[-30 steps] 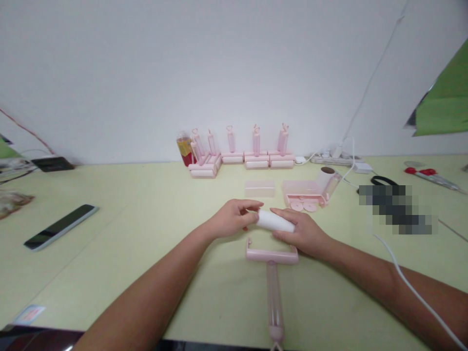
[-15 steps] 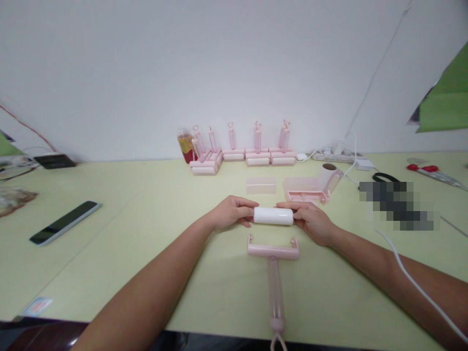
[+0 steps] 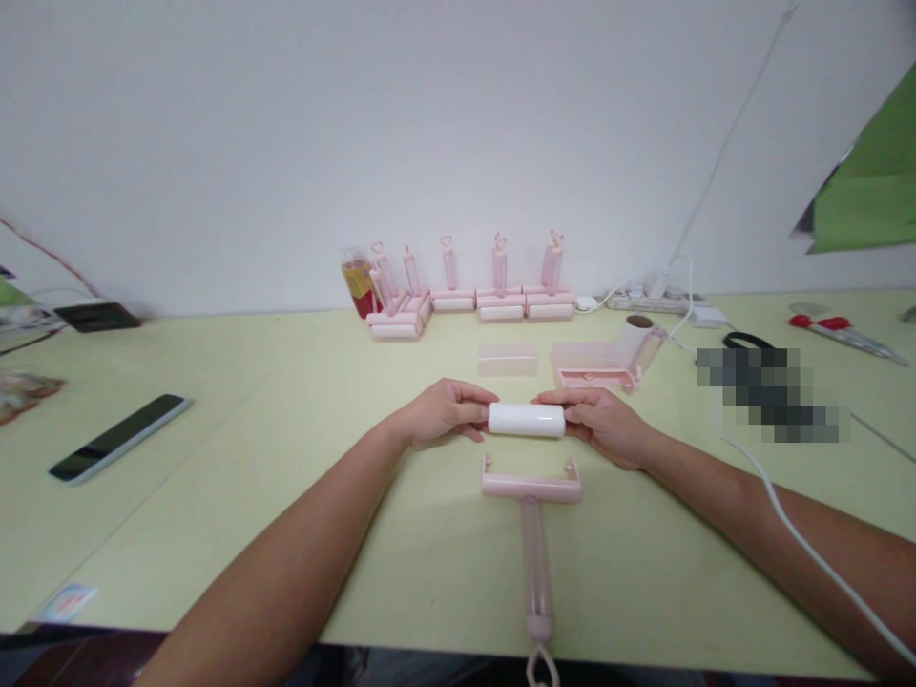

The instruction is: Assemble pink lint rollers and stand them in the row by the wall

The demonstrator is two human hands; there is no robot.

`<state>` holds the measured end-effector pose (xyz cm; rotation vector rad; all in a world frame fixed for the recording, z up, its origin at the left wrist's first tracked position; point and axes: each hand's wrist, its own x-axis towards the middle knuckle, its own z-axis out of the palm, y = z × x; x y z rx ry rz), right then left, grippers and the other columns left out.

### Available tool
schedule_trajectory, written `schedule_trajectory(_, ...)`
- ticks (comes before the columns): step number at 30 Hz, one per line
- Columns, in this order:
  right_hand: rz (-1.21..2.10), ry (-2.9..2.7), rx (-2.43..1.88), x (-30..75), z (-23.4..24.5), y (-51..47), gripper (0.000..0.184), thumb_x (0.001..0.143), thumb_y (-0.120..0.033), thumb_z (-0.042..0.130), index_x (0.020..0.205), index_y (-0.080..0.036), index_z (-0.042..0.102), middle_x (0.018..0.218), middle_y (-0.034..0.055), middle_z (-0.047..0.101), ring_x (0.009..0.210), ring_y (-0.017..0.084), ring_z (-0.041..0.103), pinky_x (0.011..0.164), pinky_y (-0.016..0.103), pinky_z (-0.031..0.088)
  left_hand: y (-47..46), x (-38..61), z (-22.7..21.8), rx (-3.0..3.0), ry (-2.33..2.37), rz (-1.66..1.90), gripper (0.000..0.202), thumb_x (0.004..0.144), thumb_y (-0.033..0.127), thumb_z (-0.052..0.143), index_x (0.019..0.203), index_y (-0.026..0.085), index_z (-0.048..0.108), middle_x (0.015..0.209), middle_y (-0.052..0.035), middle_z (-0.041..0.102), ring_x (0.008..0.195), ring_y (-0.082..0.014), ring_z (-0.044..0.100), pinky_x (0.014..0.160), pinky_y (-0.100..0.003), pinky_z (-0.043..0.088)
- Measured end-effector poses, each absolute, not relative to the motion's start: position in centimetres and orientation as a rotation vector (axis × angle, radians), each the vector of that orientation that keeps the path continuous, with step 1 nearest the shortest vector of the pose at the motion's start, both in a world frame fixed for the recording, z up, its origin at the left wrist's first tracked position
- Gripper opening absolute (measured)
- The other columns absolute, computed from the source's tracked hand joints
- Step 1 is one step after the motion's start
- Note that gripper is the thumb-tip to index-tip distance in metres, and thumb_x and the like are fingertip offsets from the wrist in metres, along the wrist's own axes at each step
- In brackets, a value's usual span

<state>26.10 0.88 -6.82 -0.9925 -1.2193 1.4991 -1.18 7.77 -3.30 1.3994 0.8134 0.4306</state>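
Observation:
A white lint roller refill point(image 3: 527, 420) lies crosswise between my hands, close above or on the table. My left hand point(image 3: 450, 412) grips its left end with thumb and fingers. At the other end, my right hand point(image 3: 605, 425) holds it the same way. Just below sits a pink lint roller handle point(image 3: 531, 489), its U-shaped frame pointing away from me and its clear grip toward me, with a loop at the table's edge. Behind my hands are a translucent pink cover point(image 3: 508, 360) and another pink frame point(image 3: 597, 379).
Several assembled pink lint rollers point(image 3: 501, 303) stand along the wall. A white roll point(image 3: 636, 339) leans near the pink parts. To the left lies a phone point(image 3: 120, 439). A white cable point(image 3: 780, 510) crosses above my right forearm. Red-handled scissors point(image 3: 834, 326) rest at far right.
The view has shifted slightly. Both hands keep hold of the white roll, which stays in nearly the same place above the handle.

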Motion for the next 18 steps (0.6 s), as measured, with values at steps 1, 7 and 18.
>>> schedule_trajectory(1,1.496,-1.228,-0.982,26.20,-6.91,0.89,0.033,0.074,-0.019,0.064,0.105,-0.021,0.076,0.118,0.0065,0.072,0.109,0.023,0.065,0.101,0.040,0.049,7.79,-1.22,-3.29,1.398,0.807,0.431,0.047,0.070,0.027,0.080,0.112,0.009,0.069,0.097,-0.0125,0.072,0.079,-0.0168,0.069,0.071,-0.029,0.060)
schedule_trajectory(7,1.346,-1.404,-1.025,26.66,-7.24,0.85,0.034,0.078,-0.026,0.066,0.110,-0.019,0.072,0.112,0.0067,0.072,0.097,0.020,0.066,0.091,0.037,0.050,7.88,-1.26,-3.37,1.395,0.797,0.434,0.043,0.068,0.025,0.082,0.106,0.009,0.069,0.090,-0.0106,0.071,0.073,-0.0155,0.068,0.067,-0.028,0.059)
schedule_trajectory(18,1.207,-1.453,-1.089,26.37,-6.78,0.61,0.032,0.077,-0.028,0.064,0.107,-0.017,0.070,0.102,0.0059,0.072,0.087,0.019,0.064,0.079,0.033,0.051,7.29,-0.59,-3.02,1.476,0.778,0.441,0.031,0.069,0.017,0.072,0.098,0.010,0.063,0.077,-0.0045,0.068,0.061,-0.0108,0.063,0.058,-0.023,0.052)
